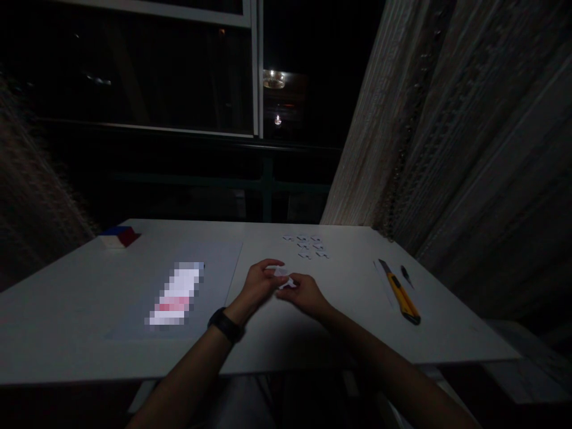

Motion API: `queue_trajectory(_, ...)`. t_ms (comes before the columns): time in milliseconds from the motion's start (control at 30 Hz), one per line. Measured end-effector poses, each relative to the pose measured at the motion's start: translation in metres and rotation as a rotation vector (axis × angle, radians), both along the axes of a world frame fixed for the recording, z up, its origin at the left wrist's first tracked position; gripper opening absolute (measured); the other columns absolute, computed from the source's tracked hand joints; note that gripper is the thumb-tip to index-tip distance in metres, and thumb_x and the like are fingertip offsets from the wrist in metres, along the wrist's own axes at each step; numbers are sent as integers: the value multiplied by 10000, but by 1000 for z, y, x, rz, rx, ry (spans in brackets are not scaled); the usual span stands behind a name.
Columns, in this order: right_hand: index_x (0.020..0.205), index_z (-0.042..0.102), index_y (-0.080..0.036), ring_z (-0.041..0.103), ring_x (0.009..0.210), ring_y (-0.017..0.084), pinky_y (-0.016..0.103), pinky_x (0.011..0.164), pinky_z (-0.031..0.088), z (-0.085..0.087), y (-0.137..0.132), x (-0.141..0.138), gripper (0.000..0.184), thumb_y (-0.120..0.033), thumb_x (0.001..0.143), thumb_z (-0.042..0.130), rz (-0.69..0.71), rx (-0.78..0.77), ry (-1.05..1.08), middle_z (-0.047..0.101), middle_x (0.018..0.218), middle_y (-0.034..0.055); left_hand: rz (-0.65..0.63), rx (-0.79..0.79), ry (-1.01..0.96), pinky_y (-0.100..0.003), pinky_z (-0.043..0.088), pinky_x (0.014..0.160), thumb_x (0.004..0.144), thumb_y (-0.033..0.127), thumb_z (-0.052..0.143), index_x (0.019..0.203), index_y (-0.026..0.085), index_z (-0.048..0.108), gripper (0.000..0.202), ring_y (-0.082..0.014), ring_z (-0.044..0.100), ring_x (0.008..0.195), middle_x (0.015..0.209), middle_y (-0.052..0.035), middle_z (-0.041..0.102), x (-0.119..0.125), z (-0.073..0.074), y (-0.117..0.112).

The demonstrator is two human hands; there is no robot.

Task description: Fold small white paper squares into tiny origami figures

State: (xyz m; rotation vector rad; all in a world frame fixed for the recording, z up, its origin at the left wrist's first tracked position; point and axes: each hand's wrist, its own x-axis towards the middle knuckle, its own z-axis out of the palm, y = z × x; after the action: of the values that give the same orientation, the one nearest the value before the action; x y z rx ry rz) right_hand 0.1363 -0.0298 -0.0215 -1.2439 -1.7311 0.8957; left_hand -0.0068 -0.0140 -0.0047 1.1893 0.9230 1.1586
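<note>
Over the middle of a white table [89,310], my left hand [259,285] and my right hand [301,293] meet, fingers pinched together on a small white paper piece [283,277] held between them. A black watch [226,325] sits on my left wrist. Just beyond the hands lie several small white cut-out pieces [308,245] in a loose group on the table.
A yellow utility knife [403,294] and a dark pen [406,275] lie at the right. A grey cutting mat [214,262] with a blurred-out patch covers the left middle. A red-and-blue block [120,235] sits far left. Curtains hang right; a dark window is behind.
</note>
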Motion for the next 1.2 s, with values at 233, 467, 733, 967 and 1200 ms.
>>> queue_trajectory(233, 603, 613, -119, 470, 480, 95, 206, 462, 336, -1, 3, 3, 198, -313, 605, 655, 25, -83, 102, 570, 517, -17, -78, -22, -45, -266, 447, 519, 471, 232, 788, 924, 117, 581, 511, -162, 602, 523, 644, -56, 661, 5, 0, -4)
queue_trajectory(467, 609, 579, -133, 510, 463, 98, 207, 446, 360, -1, 5, 3, 262, -383, 614, 657, 43, -96, 227, 626, 570, 19, 36, -23, -29, -244, 424, 504, 474, 265, 787, 912, 122, 591, 501, -150, 588, 525, 612, -41, 643, 1, 0, 1)
queue_trajectory(733, 599, 619, -120, 469, 402, 72, 186, 372, 306, 3, 9, 9, 351, -456, 687, 574, 157, -166, 342, 634, 561, 44, 24, -21, 9, -243, 406, 507, 505, 273, 775, 951, 102, 561, 523, -132, 570, 503, 615, -48, 640, -6, 2, 2)
queue_trajectory(967, 614, 615, -118, 462, 399, 71, 191, 368, 315, -4, 9, 4, 362, -473, 675, 576, 15, -137, 441, 651, 596, 55, 41, -48, -52, -276, 454, 605, 485, 252, 789, 926, 98, 535, 532, -159, 614, 583, 639, -65, 660, -2, 7, -2)
queue_trajectory(1200, 648, 561, -144, 480, 413, 75, 184, 375, 321, -1, 6, 5, 327, -468, 689, 573, 30, -87, 323, 647, 604, 37, 112, -37, -28, -253, 441, 519, 446, 233, 797, 813, 107, 558, 456, -146, 587, 497, 563, -44, 636, -1, 3, 2)
